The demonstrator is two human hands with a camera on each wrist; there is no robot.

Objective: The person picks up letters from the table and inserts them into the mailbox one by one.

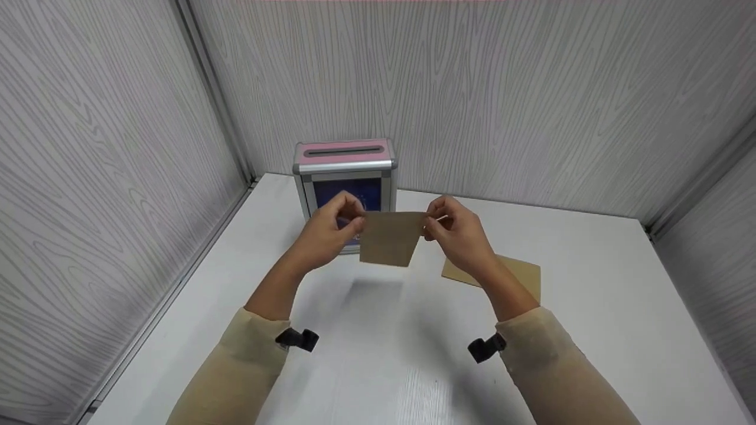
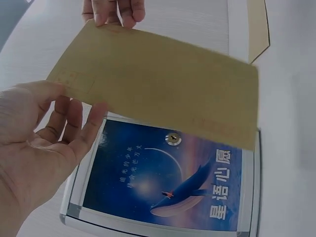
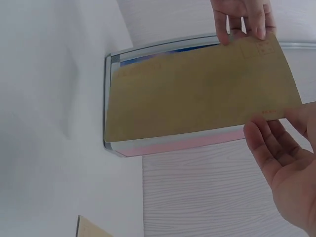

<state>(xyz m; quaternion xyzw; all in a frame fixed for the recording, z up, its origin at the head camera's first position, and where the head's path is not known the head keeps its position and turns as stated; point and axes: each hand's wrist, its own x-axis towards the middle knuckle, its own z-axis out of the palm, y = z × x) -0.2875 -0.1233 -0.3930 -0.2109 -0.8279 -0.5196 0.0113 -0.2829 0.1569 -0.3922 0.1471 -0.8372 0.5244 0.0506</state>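
Both hands hold up a brown paper envelope (image 1: 387,239) above the table. My left hand (image 1: 328,230) pinches its upper left corner between thumb and fingers, and my right hand (image 1: 458,231) pinches the upper right corner. Faint reddish print marks the envelope (image 3: 197,91) in the right wrist view. Behind it stands a metal-framed box with a pink slotted top (image 1: 345,151). In the left wrist view, the box's blue front (image 2: 163,177) shows a whale picture, white characters and a small round lock (image 2: 173,138). The raised envelope hides part of that front.
Another brown envelope (image 1: 520,273) lies on the white table (image 1: 590,307), partly hidden under the right forearm. Wood-grain panels (image 1: 502,100) enclose the table at the back and both sides. A small black device (image 1: 298,339) is fastened to each sleeve.
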